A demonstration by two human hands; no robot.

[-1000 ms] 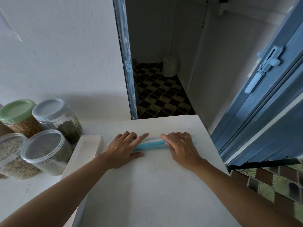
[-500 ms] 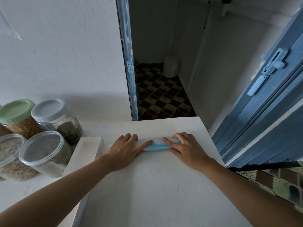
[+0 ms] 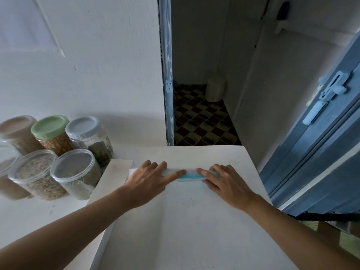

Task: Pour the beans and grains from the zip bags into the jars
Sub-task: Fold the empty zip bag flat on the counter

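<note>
A flattened clear zip bag (image 3: 190,175) with a blue strip lies across the far part of the white table top (image 3: 191,221). My left hand (image 3: 150,182) presses on its left end with straight fingers. My right hand (image 3: 226,182) presses flat on its right end. The bag looks empty and folded or rolled into a narrow band; most of it is hidden under my hands. Several lidded jars of beans and grains stand at the left, among them a green-lidded jar (image 3: 53,133), a grey-lidded jar (image 3: 91,137) and a clear-lidded jar (image 3: 76,172).
The jars stand on a lower white surface (image 3: 39,215) beside the table. Behind the table is an open doorway onto a patterned tile floor (image 3: 200,123) with a white bin (image 3: 215,89). A blue door (image 3: 321,133) with a latch stands at the right.
Both hands have come closer together along the bag, which now shows as a shorter, narrower band. The camera has tilted, bringing more jars into view.
</note>
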